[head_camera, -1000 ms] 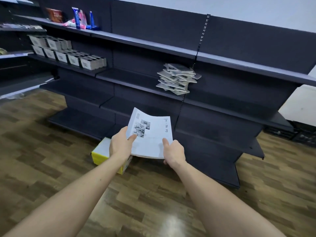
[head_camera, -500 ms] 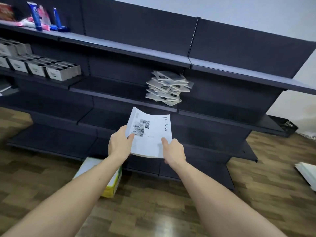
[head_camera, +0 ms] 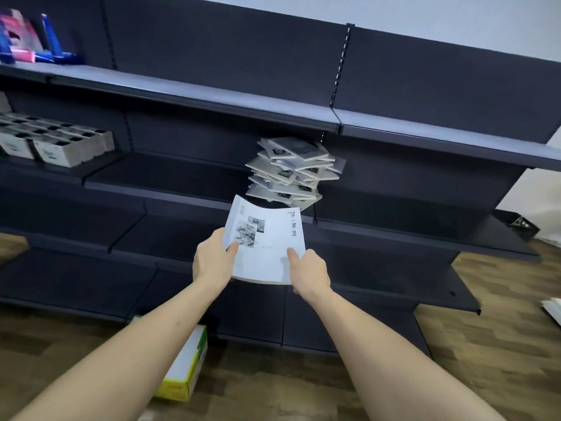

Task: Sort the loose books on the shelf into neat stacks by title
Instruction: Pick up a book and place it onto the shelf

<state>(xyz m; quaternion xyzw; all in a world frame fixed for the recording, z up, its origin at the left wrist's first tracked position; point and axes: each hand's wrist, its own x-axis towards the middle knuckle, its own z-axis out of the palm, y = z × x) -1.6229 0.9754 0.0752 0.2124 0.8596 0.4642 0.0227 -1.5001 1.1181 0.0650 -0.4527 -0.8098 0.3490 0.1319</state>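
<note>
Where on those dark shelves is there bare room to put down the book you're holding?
The book is held by the left hand and right hand. Bare shelf lies left of the messy pile, up to the grey boxes, and right of the pile too. The lower shelves show bare. Crowded: the pile's spot and the top-left corner with the blue tubes.

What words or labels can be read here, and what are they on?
"Tim Me ory", with gaps where letters wash out: on the white book held in both hands.
Messy book pile covers: too blurred.
Grey boxes labels: too small.
Yellow box print: unreadable.
</note>
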